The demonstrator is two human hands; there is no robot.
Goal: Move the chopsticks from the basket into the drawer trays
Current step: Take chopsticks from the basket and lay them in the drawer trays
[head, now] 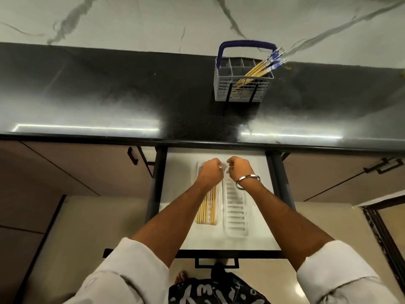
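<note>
head view: both hands reach into the open drawer (173,194). the left hand (210,171) hovers over the far end of the left tray (207,224), which holds a row of yellow chopsticks (207,209); the right hand (240,168) is above the right tray (237,216). both have curled fingers, but whether they pinch anything cannot be told. more chopsticks (257,70) lean in the grey basket (221,84) on the dark counter (109,95).

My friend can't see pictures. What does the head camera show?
Two hands reach into an open drawer over two trays; the left tray holds chopsticks. More stand in a basket on the counter.
</note>
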